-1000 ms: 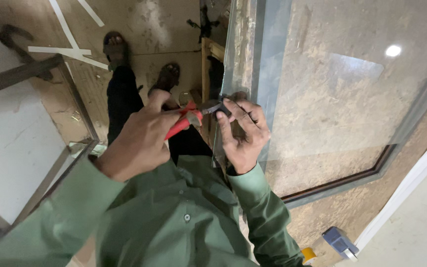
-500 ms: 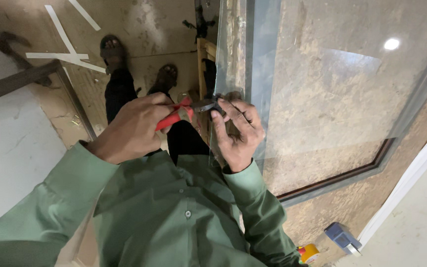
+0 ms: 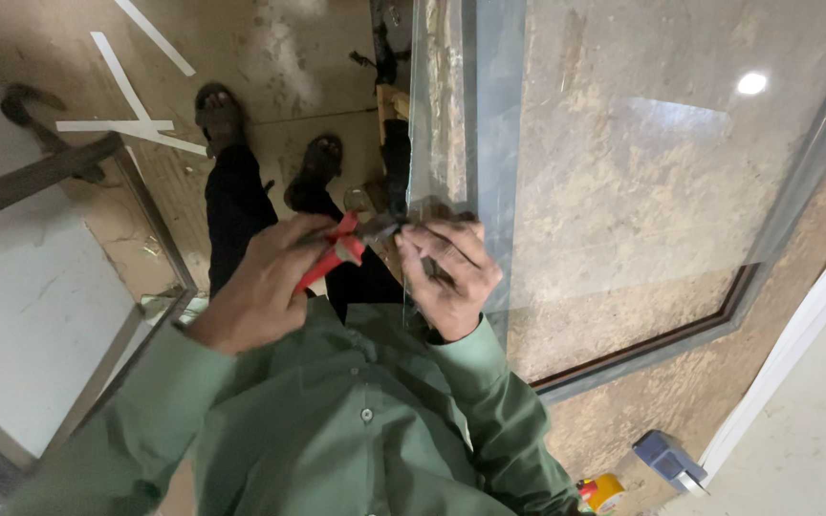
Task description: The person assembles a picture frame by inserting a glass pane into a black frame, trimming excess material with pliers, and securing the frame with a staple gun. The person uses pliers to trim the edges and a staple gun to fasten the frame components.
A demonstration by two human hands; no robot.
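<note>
Head view: my left hand [image 3: 258, 291] is clenched on red-handled pliers [image 3: 341, 250], nose at the glass pane's [image 3: 437, 143] edge, twelve o'clock of my chest. Right hand [image 3: 451, 277] pinches that edge. Glass looks stiff, brittle, sharp, slippery; I'd grip the faces, not the edge.

Pliers [image 3: 336, 250] seemingly nearer the glass edge [image 3: 411, 172].
</note>
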